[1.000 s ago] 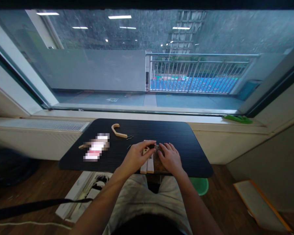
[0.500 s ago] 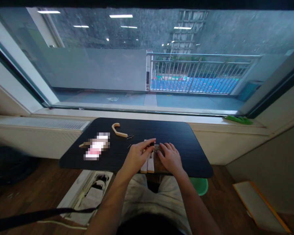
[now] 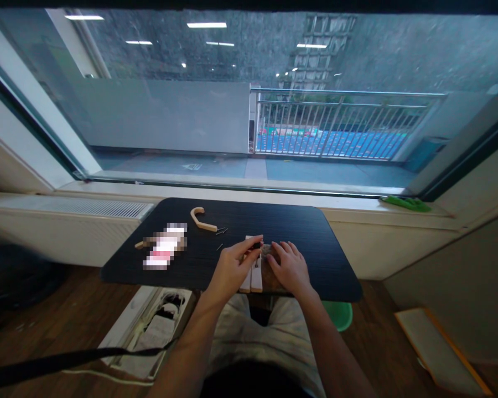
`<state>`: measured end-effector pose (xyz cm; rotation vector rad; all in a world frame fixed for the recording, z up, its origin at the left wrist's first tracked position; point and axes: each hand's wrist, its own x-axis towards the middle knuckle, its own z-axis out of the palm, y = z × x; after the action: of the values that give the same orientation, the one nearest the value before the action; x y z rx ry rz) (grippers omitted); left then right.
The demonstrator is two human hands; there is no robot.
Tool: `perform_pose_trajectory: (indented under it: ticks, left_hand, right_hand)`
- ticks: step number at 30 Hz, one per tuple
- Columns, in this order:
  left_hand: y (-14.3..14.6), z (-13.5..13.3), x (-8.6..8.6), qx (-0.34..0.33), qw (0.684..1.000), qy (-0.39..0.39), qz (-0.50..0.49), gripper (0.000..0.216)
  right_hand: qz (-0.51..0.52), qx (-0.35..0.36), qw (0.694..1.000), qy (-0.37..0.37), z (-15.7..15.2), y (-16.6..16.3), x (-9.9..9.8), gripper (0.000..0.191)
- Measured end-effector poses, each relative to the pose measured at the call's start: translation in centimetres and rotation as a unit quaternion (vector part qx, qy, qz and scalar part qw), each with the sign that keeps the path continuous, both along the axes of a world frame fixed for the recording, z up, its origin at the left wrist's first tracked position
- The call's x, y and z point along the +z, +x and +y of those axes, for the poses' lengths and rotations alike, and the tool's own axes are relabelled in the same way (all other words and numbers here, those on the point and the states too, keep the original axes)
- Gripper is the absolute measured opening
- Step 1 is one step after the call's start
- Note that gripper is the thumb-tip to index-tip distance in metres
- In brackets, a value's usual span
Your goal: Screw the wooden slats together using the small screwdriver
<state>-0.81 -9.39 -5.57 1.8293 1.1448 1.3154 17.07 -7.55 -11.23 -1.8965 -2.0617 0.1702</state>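
My left hand [image 3: 232,268] is closed in a pinch on a small dark object [image 3: 256,245] held over two pale wooden strips [image 3: 252,279] that lie side by side near the front edge of the black table [image 3: 311,232]. My right hand [image 3: 288,267] lies flat, fingers spread, on a brownish piece [image 3: 269,276] just right of the strips. A curved wooden hook piece [image 3: 201,219] lies farther back to the left, with small dark nails [image 3: 221,231] beside it.
A blurred white and pink packet [image 3: 164,251] lies on the table's left part, a wooden stick under it. A window sill with a green object [image 3: 405,203] runs behind. Below the table stand an open box [image 3: 149,331] and a green stool [image 3: 338,315].
My hands have stayed almost in place over the wooden strips; the left pinch has shifted slightly. The camera has tilted a little.
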Motion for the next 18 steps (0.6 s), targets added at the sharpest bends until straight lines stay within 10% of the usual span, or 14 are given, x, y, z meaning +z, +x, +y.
perform_pose_trajectory:
  ticks: [18]
  left_hand:
    - [-0.21, -0.19, -0.04, 0.003, 1.0, -0.003, 0.014, 0.03]
  right_hand:
    - [0.005, 0.0, 1.0, -0.004, 0.06, -0.05, 0.05, 0.046]
